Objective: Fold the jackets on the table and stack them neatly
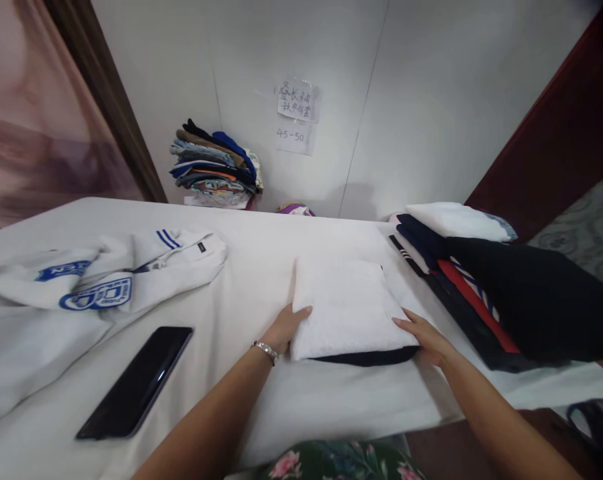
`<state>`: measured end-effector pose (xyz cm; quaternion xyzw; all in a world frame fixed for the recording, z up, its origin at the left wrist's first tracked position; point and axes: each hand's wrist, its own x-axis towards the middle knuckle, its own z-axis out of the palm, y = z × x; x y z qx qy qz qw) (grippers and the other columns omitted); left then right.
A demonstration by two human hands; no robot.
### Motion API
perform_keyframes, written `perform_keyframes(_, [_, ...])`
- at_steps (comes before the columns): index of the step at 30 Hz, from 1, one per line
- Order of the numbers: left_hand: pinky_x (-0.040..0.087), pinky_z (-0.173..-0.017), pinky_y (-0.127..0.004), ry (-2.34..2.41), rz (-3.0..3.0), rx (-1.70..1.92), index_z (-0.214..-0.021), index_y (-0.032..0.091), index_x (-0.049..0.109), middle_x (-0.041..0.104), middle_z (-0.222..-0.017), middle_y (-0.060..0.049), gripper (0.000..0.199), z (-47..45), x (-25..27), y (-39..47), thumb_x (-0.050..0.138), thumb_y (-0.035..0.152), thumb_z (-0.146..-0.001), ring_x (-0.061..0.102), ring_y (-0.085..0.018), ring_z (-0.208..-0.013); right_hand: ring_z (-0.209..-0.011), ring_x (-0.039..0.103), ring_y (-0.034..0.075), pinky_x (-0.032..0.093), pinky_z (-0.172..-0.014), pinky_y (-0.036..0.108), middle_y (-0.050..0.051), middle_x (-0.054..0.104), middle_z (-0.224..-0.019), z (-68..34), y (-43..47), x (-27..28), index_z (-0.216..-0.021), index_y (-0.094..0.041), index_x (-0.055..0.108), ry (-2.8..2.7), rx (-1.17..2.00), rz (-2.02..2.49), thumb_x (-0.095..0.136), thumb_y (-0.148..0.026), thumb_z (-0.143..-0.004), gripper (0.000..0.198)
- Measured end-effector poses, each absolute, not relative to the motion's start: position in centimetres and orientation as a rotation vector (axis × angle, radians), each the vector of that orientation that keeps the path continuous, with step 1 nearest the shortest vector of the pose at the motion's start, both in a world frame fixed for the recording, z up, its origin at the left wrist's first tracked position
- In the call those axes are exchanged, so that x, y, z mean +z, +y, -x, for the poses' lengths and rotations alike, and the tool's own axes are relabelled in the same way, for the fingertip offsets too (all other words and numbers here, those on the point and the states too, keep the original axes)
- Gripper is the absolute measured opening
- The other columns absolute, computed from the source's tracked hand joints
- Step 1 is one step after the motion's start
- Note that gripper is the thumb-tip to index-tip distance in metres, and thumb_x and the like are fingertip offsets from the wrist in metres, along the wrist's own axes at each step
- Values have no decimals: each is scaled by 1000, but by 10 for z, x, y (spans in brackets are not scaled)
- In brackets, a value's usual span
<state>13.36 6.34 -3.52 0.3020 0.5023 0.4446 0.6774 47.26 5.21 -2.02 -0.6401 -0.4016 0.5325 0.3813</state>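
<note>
A folded white garment (349,307) lies flat in a squarish bundle in front of me, a dark layer (369,355) showing under its near edge. My left hand (287,327) grips its left side, the thumb on top and the other fingers mostly hidden beside or beneath it. On the opposite side my right hand (425,337) holds the right edge, with fingertips resting on the white fabric. Left of the bundle, a white jacket (106,280) with blue stripes and blue lettering is spread out loosely.
A black phone (136,380) lies on the white-covered table (251,273) at the left. Folded dark, red and white clothes (481,287) are stacked at the right. Another clothes pile (216,167) stands by the wall, below and left of two paper notes (296,117).
</note>
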Motion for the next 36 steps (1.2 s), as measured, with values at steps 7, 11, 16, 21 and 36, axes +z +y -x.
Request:
perform_keyframes(7, [55,-85,-46,854,-764,730,-112,19,62,75,-101,-15,57,-174,-36,29,84,44,-65,72,-29,-89,-93,73,24,59,-81,34,9,74,-115,-530,102,5,-128,-20,63,-1037,1157,1608,82,-22,-64,67])
perform_keyframes(11, [54,-68,-42,789,-855,365,-98,24,63,74,-81,-8,34,-206,-37,5,77,45,-74,69,-22,-61,-108,69,23,55,-93,33,14,71,-121,-564,133,3,-130,-16,62,-955,713,1816,69,-14,-73,57])
perform_keyframes(16, [47,-53,-31,1100,-1108,559,-74,20,63,69,-70,-5,20,-186,-24,35,63,38,-82,60,-15,-51,-131,55,26,39,-115,41,12,61,-140,-559,103,-30,-129,-20,63,-888,621,1860,70,-33,-76,55])
perform_keyframes(21, [45,-55,-25,1552,-1330,934,-89,20,68,67,-73,-1,18,-142,-20,102,59,34,-82,60,-14,-61,-125,59,25,56,-91,31,9,58,-143,-535,13,-53,-128,-25,62,-643,676,1618,76,-47,-68,66])
perform_keyframes(36, [34,-47,-23,1323,-1175,1027,-92,14,70,51,-54,6,57,-150,-30,152,77,58,-57,44,-9,-48,-50,51,13,36,-43,22,-2,61,-61,-433,-76,-50,-83,-25,73,-640,1317,1435,85,-44,-64,29])
